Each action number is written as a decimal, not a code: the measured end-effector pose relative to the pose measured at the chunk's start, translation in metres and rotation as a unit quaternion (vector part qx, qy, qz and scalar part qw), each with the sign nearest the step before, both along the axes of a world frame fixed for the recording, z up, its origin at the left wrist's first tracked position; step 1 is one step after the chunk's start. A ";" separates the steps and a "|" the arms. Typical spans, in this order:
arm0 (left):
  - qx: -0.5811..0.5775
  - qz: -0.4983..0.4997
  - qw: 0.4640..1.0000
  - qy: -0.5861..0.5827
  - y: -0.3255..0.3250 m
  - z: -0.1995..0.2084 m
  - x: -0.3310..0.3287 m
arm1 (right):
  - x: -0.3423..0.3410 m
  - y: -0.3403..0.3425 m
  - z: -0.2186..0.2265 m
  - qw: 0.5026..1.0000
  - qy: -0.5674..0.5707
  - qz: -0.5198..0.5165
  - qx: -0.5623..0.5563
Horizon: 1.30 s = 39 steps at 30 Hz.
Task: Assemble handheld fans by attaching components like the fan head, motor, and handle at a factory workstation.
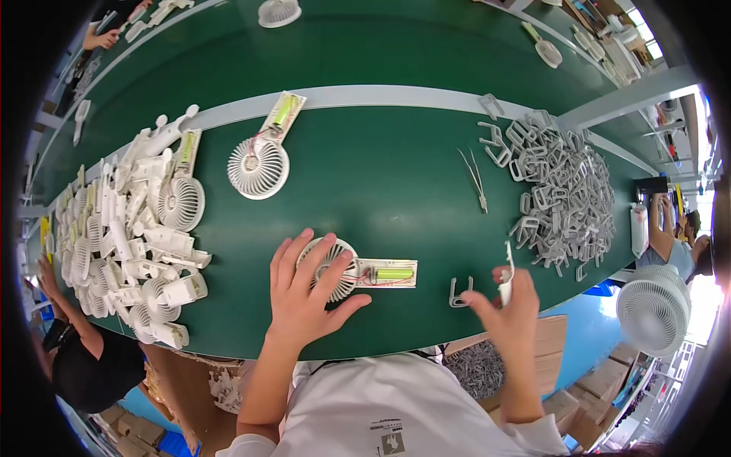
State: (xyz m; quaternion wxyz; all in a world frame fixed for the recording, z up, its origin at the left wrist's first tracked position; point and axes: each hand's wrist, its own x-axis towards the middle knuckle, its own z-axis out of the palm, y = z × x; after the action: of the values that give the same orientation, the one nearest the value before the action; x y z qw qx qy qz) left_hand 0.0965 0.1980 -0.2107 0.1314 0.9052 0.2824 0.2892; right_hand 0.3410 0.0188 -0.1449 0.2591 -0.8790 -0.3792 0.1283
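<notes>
My left hand [308,293] lies over a white handheld fan [352,266], fingers spread across its round slatted head. The fan's handle points right, its casing open, showing a green battery [394,273] and red wires. My right hand [509,301] is closed around a slim white plastic part [506,279], which sticks up between the fingers. Just left of that hand, a grey U-shaped bracket [461,294] rests on the green table [365,206]. Tweezers [477,183] lie farther off, beyond the right hand.
A heap of grey brackets [563,190] covers the table's right side. White fan parts [126,236] pile up at the left. Another opened fan [259,166] lies far left of centre. A pale rail [381,96] crosses behind. A box of grey parts [478,369] stands below the near edge.
</notes>
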 end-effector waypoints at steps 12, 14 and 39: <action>-0.026 -0.080 0.996 0.000 0.002 -0.008 0.007 | -0.021 0.005 -0.031 0.965 0.097 0.192 0.151; -0.039 -0.088 0.995 -0.006 0.002 -0.007 0.008 | -0.019 0.014 -0.038 0.962 0.091 0.206 0.151; -0.085 -0.095 0.991 -0.049 0.006 -0.007 0.007 | -0.003 0.026 -0.045 0.941 0.140 0.295 0.086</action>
State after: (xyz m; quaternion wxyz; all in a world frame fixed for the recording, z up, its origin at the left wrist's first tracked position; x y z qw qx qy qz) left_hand 0.1030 0.2037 -0.2175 0.2487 0.8979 0.2123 0.2946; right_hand 0.3382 0.0445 -0.1899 0.3341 -0.6752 -0.5915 0.2875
